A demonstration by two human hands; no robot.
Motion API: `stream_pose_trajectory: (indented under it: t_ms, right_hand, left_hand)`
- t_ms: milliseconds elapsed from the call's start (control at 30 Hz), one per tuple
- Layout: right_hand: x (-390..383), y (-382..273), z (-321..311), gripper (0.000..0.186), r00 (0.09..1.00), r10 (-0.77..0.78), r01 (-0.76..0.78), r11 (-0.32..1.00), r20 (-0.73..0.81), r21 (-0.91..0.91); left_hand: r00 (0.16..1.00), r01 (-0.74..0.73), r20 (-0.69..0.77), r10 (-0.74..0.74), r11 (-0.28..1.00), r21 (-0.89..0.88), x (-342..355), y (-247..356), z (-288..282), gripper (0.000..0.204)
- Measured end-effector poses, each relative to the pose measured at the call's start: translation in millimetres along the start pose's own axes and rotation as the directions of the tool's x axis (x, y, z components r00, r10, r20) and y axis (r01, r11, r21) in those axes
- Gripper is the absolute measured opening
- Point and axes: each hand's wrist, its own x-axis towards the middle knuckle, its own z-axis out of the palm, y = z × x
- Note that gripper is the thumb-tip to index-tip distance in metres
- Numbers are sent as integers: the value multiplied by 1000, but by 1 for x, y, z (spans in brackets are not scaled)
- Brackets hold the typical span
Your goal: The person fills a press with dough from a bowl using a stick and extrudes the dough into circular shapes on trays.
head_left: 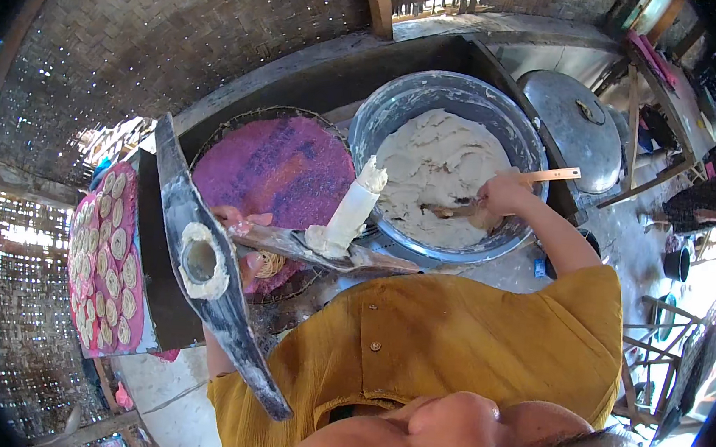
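Observation:
My left hand (243,219) is closed around a two-part wooden press, partly hidden behind it. One part is a long dark wooden bar (174,199) with a round hole ringed by pale dough. The other is a bar bearing a white cylindrical plunger (350,216), smeared with dough at its tip and base. Under the press, a coil of noodle-like strands (269,263) rests on a round tray covered in pink cloth (295,158). My right hand (504,194) grips a flat, light wooden spatula (556,175) inside a large metal basin (438,86) of dough (441,154). The spatula's lower end is hidden.
At the left, a pink-covered board (108,261) carries several rows of coiled strands. A dark trough (328,80) surrounds the basin and tray. A domed metal lid (575,128) stands at the right, near a wooden table (675,98). Another person (709,203) is far right.

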Motion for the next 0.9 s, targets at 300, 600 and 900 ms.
stream_pose_trajectory:
  t_ms: [300,600,900]
  right_hand:
    - [-22,28,-29,15,989,44,-44,999,-141,4]
    - [22,7,25,16,974,-59,21,984,-217,-176]
    - [-12,17,-3,17,987,-121,122,993,-109,4]
  left_hand:
    - [999,-48,-9,50,984,174,0,-6,5,54]
    - [998,58,27,-59,998,37,-2,0,13,46]
    - [979,152,123,-163,984,93,7,-8,5,31]
